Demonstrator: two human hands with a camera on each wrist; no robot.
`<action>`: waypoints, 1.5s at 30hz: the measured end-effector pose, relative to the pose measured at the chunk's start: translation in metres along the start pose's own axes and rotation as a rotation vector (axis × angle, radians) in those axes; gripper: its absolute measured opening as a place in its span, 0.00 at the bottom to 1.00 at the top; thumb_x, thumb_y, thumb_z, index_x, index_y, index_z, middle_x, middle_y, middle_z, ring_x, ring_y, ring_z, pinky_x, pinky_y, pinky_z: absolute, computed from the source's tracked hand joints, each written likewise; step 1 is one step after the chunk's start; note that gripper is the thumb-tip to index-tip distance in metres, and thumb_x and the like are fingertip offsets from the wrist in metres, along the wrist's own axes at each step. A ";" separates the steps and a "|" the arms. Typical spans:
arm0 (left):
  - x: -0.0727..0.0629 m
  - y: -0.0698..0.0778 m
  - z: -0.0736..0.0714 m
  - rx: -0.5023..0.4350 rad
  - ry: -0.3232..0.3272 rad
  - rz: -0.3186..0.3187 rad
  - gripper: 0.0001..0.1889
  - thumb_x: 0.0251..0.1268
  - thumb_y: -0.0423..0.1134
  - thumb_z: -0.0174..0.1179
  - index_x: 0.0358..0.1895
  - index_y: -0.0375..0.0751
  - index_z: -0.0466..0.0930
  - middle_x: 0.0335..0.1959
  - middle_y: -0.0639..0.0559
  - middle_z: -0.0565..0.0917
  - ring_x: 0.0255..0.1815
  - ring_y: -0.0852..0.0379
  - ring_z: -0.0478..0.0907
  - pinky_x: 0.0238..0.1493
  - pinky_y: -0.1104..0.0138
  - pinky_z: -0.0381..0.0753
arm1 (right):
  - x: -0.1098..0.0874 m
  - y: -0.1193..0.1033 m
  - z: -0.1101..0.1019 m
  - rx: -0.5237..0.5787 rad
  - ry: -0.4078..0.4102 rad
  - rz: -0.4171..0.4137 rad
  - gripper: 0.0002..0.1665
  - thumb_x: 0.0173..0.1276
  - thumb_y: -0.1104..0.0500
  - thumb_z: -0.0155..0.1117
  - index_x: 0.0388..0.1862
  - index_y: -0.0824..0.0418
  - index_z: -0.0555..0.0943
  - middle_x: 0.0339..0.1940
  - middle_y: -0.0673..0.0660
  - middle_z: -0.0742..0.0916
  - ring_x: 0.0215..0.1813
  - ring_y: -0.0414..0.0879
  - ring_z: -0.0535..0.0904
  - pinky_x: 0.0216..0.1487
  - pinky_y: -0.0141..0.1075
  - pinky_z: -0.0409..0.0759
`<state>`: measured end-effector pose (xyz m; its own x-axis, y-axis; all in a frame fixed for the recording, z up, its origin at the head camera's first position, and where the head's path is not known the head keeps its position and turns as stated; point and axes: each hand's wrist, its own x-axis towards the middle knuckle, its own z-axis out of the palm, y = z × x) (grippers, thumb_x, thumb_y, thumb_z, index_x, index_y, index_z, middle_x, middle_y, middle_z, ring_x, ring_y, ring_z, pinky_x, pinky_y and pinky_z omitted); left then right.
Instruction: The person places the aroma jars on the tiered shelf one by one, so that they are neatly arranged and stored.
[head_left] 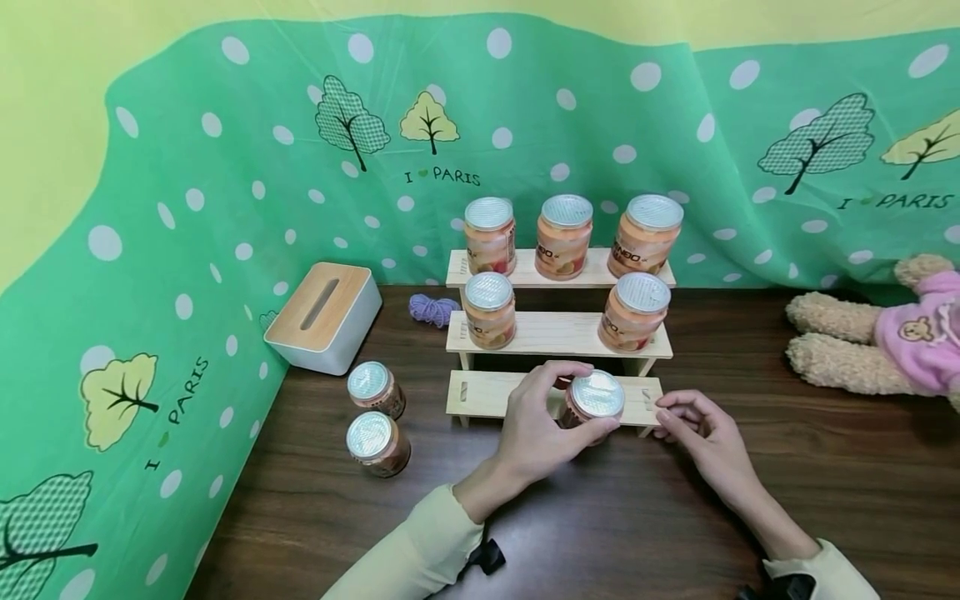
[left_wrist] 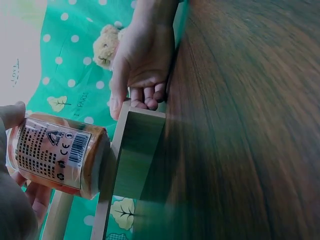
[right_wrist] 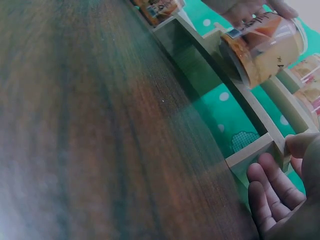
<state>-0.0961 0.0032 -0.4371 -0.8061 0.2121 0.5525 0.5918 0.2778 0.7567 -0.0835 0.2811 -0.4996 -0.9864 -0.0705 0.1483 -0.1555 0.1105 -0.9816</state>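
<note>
My left hand point(head_left: 536, 421) grips a food jar point(head_left: 597, 395) with a ridged silvery lid, fingers and thumb on opposite sides. The jar is upright at the front of the lowest step of a three-step wooden rack point(head_left: 487, 393); whether its base touches the board cannot be told. In the left wrist view, the jar's label point(left_wrist: 52, 152) shows a barcode. At that step's right end, my right hand point(head_left: 701, 437) pinches the board's edge, its thumb point(right_wrist: 298, 145) on top and other fingers curled below.
Three similar jars, one in the middle point(head_left: 564, 237), line the top step. The middle step bears a left jar point(head_left: 490, 311) and a right jar point(head_left: 634, 312). Two jars point(head_left: 378, 444) stand on the table at left, near a tissue box point(head_left: 324, 317). Purple yarn point(head_left: 432, 310) and a teddy bear point(head_left: 915, 333) flank the rack.
</note>
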 end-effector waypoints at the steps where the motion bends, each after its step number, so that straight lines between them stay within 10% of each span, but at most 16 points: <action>1: 0.001 0.000 0.002 -0.002 -0.002 -0.001 0.32 0.53 0.42 0.88 0.61 0.46 0.83 0.60 0.54 0.89 0.57 0.64 0.83 0.57 0.64 0.87 | 0.000 0.000 0.000 -0.002 0.001 0.001 0.09 0.82 0.72 0.64 0.57 0.75 0.80 0.37 0.50 0.92 0.37 0.40 0.89 0.38 0.29 0.88; 45: 0.018 -0.005 0.038 -0.001 -0.002 -0.099 0.31 0.59 0.45 0.87 0.63 0.48 0.82 0.62 0.51 0.81 0.60 0.65 0.78 0.64 0.71 0.80 | 0.002 0.000 0.001 -0.009 -0.005 -0.010 0.08 0.82 0.73 0.62 0.57 0.74 0.80 0.37 0.50 0.92 0.38 0.40 0.90 0.38 0.29 0.88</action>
<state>-0.1137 0.0417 -0.4442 -0.8606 0.1858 0.4742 0.5092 0.2967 0.8079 -0.0849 0.2801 -0.4993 -0.9846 -0.0767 0.1570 -0.1654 0.1184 -0.9791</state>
